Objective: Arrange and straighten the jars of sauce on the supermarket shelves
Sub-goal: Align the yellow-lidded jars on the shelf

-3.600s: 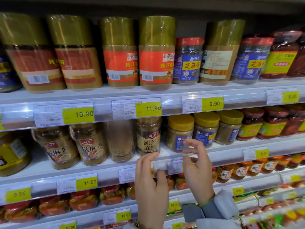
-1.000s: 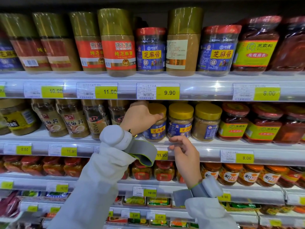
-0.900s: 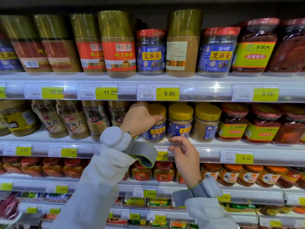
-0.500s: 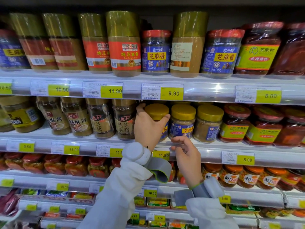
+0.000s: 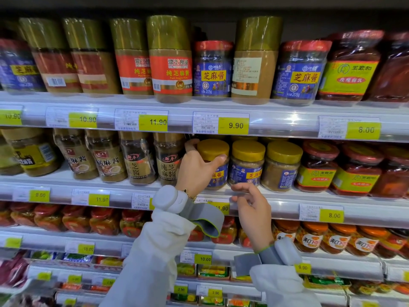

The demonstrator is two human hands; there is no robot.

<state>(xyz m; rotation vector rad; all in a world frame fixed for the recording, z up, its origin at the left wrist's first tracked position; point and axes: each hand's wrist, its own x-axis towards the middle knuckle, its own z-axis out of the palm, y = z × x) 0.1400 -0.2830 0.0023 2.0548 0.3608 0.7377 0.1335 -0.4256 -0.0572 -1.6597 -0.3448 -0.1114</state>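
While left hand grips yellow-lidded jar, neighbour jar touching.

Bright even store light, glare on the price rail, soft blur and bowing toward the edges

Both hands are up at the second shelf now, no longer idle at the rail below it. The left hand now grips the yellow-lidded jar, thumb across its front. Just right of it, the right hand has loosened, its fingers lifting off the shelf rail.
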